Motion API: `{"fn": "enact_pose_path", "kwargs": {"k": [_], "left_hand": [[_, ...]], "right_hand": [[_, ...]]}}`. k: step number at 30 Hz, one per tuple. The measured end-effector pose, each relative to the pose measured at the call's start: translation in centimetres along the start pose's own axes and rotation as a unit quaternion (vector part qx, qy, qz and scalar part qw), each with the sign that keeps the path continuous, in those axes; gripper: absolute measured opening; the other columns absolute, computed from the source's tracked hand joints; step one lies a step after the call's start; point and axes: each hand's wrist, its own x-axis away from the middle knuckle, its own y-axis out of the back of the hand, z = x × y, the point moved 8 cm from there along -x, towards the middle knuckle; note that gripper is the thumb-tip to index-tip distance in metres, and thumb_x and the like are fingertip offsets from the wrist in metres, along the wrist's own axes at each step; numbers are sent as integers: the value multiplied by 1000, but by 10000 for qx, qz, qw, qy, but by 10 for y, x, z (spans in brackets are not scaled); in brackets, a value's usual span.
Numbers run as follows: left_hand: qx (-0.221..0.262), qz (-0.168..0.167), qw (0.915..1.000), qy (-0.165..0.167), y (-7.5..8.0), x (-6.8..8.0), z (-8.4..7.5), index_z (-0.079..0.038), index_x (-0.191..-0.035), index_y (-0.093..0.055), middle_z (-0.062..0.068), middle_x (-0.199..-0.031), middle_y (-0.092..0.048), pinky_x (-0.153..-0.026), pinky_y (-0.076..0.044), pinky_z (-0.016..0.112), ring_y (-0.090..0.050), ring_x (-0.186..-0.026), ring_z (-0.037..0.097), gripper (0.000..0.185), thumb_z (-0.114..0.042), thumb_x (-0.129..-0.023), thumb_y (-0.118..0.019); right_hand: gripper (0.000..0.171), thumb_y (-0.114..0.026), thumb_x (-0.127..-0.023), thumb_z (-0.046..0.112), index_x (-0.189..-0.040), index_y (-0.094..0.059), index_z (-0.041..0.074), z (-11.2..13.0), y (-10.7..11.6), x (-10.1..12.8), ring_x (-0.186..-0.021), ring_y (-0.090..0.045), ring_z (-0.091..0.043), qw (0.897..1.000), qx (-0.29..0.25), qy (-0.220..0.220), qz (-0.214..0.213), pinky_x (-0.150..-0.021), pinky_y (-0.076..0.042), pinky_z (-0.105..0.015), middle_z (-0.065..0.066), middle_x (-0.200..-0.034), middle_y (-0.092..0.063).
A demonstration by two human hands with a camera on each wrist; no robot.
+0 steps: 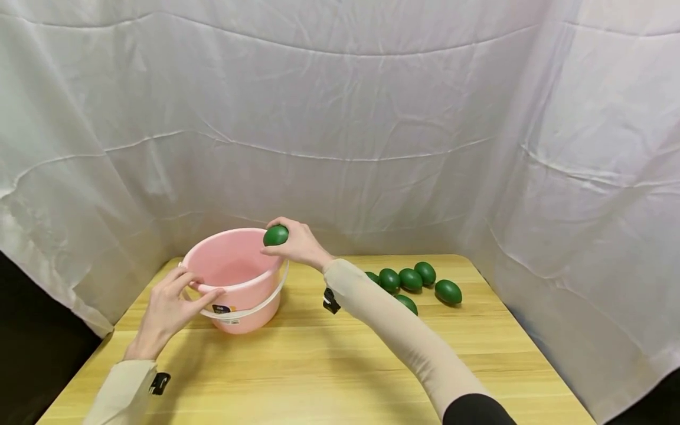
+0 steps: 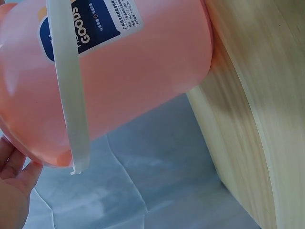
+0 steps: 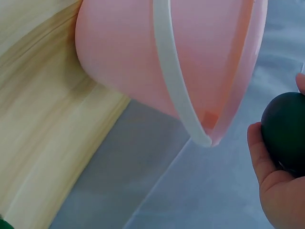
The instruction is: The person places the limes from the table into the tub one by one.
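Note:
A pink plastic bucket (image 1: 241, 280) with a pale handle (image 1: 249, 310) stands on the wooden table (image 1: 319, 366), left of centre. My left hand (image 1: 198, 287) grips the bucket's near left rim, fingers over the edge and thumb on the outside. My right hand (image 1: 288, 242) holds a dark green egg-shaped object (image 1: 275, 235) just above the bucket's right rim. The left wrist view shows the bucket wall (image 2: 143, 71), its label and the left hand's fingertips (image 2: 12, 183). In the right wrist view the green object (image 3: 286, 136) sits in my right hand (image 3: 279, 195) beside the bucket (image 3: 124, 62).
Several more green egg-shaped objects (image 1: 411, 280) lie in a cluster on the table's right rear part, one (image 1: 448, 291) a little apart. White cloth (image 1: 340, 118) hangs behind and on both sides. The table's right edge (image 1: 531, 348) meets the cloth.

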Motion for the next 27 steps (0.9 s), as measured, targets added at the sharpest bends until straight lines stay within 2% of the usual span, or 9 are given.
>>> {"fn": "enact_pose_path", "kwargs": {"k": [7,11,14,20,27], "left_hand": [[-67,-61,10000,36,10,6,2,-12,-76,-67,-2,-80,-56,-57,-39,18,-45,-64,8,35,-17,-54,-94],[-118,-24,9999,80,11,8,3,-12,-77,-67,-3,-81,-57,-57,-39,20,-45,-65,7,36,-17,-55,-94],[-88,-34,9999,118,10,7,3,-12,-78,-67,-3,-82,-58,-55,-40,16,-47,-62,7,36,-17,-54,-94],[-35,-11,10000,36,8,4,1,-11,-78,-67,-2,-80,-57,-56,-40,13,-48,-62,9,36,-16,-56,-94],[-3,-68,9999,-77,10,4,1,-12,-77,-66,-3,-80,-58,-52,-40,13,-47,-58,6,35,-16,-55,-94]], "right_hand": [[44,-82,-78,30,-116,-61,21,16,-26,-5,-84,-63,-9,9996,-53,125,246,-72,-53,-20,1,-106,-65],[44,-82,-79,31,-117,-61,20,20,-34,-8,-84,-63,-8,9995,2,193,268,-71,-52,-19,2,-106,-65],[46,-82,-79,32,-118,-61,18,21,-39,-10,-84,-62,-8,9993,92,220,298,-70,-52,-19,2,-106,-65],[46,-82,-79,35,-117,-62,18,24,-45,-16,-84,-60,-7,9980,480,315,267,-68,-49,-15,2,-108,-65],[50,-81,-79,38,-121,-62,17,30,-56,-20,-97,-57,-9,9925,1085,452,330,-73,-45,-13,2,-115,-65]]}}
